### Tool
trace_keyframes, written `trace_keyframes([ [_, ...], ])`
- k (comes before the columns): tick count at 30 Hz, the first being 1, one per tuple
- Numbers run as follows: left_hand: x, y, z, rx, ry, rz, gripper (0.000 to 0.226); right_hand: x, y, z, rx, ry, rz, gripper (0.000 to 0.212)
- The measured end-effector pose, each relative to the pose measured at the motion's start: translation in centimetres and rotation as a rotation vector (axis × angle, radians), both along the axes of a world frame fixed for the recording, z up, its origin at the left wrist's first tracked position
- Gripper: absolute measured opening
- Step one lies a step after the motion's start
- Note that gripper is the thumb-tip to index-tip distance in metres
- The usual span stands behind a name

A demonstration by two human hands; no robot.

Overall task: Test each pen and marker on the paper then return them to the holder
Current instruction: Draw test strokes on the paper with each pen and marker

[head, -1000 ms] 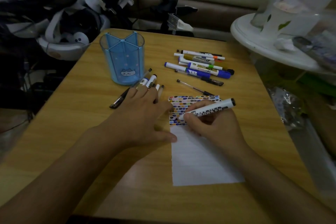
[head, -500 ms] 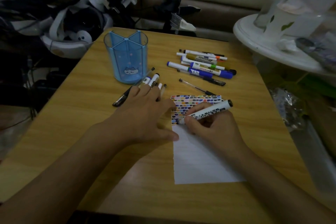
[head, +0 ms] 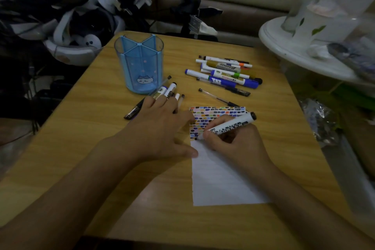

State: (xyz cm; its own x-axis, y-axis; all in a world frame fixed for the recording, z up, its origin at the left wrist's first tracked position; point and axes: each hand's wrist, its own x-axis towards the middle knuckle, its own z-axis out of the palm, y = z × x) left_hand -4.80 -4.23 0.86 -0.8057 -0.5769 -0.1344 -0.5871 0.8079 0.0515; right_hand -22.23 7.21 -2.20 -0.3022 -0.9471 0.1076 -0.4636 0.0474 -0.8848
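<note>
The right hand [head: 239, 140] gripped a white marker [head: 229, 126] in curled fingers, its tip on the paper [head: 219, 184] at the lower edge of the coloured dashes. The left hand [head: 160, 130] lay flat with released fingers over several pens beside the paper's left edge. The blue holder [head: 139, 67] stood upright on the counter [head: 81, 128], with more markers [head: 225, 73] lying to its right.

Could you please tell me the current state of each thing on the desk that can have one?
Holder: upright, no pens inside.
Marker: gripped by right hand, tip down on paper.
Paper: flat, top part filled with coloured marks, the rest blank.
Left hand: fingers spread, flat at paper's left edge.
Pile of markers: lying loose behind paper.
Pens by the holder: lying, partly under left fingers.
</note>
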Motion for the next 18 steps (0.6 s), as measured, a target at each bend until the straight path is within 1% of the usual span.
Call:
trace_keyframes([
  [5,-0.02,-0.04,-0.02,0.016,0.01,0.003,0.082,0.07,0.0,0.05,0.025,-0.02,0.017,0.004],
  [10,-0.04,-0.07,-0.12,0.017,0.008,0.003,0.082,0.11,-0.02,0.07,0.0,0.028,-0.002,0.008],
  [15,-0.01,-0.06,-0.14,0.018,0.014,0.006,0.082,0.15,0.05,0.24,0.004,-0.019,0.02,0.005],
  [18,-0.02,-0.1,-0.18,0.023,0.014,0.007,0.082,0.13,0.02,0.06,0.018,0.025,0.026,0.006],
])
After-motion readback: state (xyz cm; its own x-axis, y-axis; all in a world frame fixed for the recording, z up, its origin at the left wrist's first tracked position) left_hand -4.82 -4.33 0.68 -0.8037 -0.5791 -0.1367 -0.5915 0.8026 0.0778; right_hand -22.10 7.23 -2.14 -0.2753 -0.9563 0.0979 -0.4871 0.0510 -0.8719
